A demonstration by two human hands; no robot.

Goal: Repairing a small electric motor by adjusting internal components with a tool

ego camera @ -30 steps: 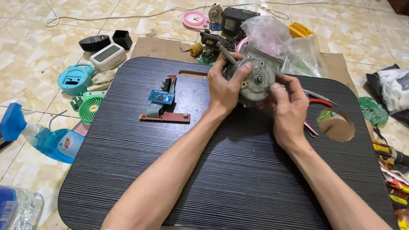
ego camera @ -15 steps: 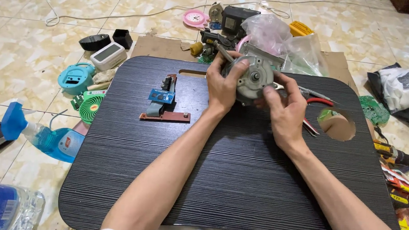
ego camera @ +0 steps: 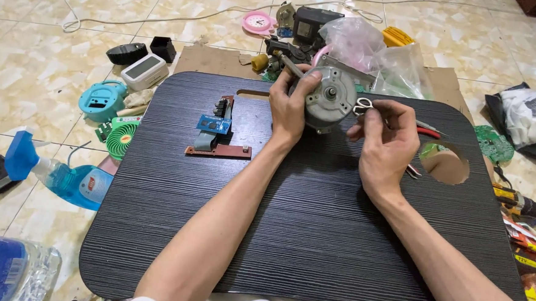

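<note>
The grey motor [ego camera: 330,99] is standing on edge at the far side of the black counter [ego camera: 300,231], its round face and centre shaft turned toward us. We are gripping it with our left hand [ego camera: 290,106], fingers wrapped around its left rim. Our right hand [ego camera: 385,144] is pinching small scissors [ego camera: 363,105], whose silver loops are sitting just beside the motor's right edge. A brown circuit board [ego camera: 218,132] with a blue part is lying on the counter to the left. Clear plastic bags [ego camera: 377,58] are piling up behind the motor. On the tiled floor, a blue spray bottle [ego camera: 59,176] is lying near a green fan [ego camera: 121,138].
</note>
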